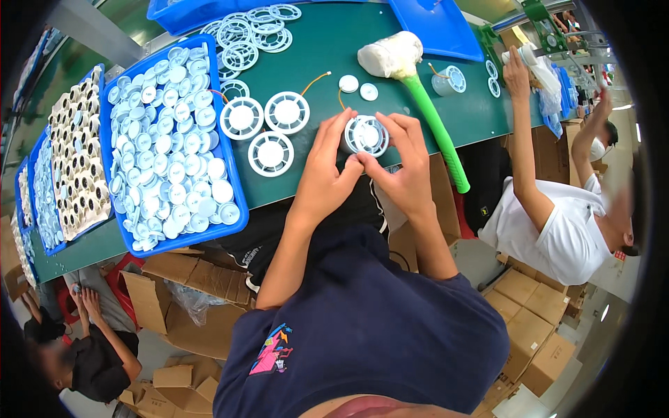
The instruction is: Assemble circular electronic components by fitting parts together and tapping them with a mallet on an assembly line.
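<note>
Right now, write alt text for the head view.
A person's left hand and right hand hold a pale slotted cylinder at a green table. Three slotted wheels and a blue tray of discs lie left, a green-handled mallet right.

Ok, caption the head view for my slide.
Left hand and right hand hold a slotted round part between a blue tray of discs and a mallet.
</note>
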Demonstrator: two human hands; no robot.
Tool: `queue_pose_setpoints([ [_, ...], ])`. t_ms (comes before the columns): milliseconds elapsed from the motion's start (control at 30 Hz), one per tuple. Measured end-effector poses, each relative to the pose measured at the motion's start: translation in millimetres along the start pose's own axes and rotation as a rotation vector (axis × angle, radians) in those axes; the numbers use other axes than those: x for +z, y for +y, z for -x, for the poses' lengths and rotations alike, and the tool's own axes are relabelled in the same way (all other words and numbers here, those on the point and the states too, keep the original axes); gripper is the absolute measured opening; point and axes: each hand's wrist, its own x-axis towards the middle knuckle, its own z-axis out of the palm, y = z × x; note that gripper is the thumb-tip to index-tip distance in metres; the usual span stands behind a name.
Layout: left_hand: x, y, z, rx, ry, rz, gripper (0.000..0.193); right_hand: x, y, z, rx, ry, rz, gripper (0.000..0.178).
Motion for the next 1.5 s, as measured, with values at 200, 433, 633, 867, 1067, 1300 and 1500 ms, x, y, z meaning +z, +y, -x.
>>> queue_pose_setpoints([
  [200,2,-1,0,-0.013,0.002,-0.035,0.072,-6,-8,-10,0.009,-0.062,0.052,0.059],
  [433,5,-7,3,0.023,0.026,-0.160,0.075,-1,-20,-14,0.055,-0.038,0.087,0.053],
  [633,9,-11,4,0.066,0.035,-0.207,0.078,4,-22,-12,0.107,-0.017,0.051,0.051],
  [867,21,-7,4,0.205,0.156,-0.300,0.076,5,-22,-11,0.126,-0.016,0.115,0.051],
  [1067,28,-12,3,0.234,0.173,-0.383,0.072,-12,3,-22,0.037,0.102,0.213,0.045],
  [1300,21,-12,5,0.223,0.186,-0.341,0.069,-5,80,-51,0.021,0.183,0.813,0.050],
  [1500,30,-13,3,0.227,0.162,-0.388,0.071,-39,59,-59,0.333,0.019,0.228,0.041],
])
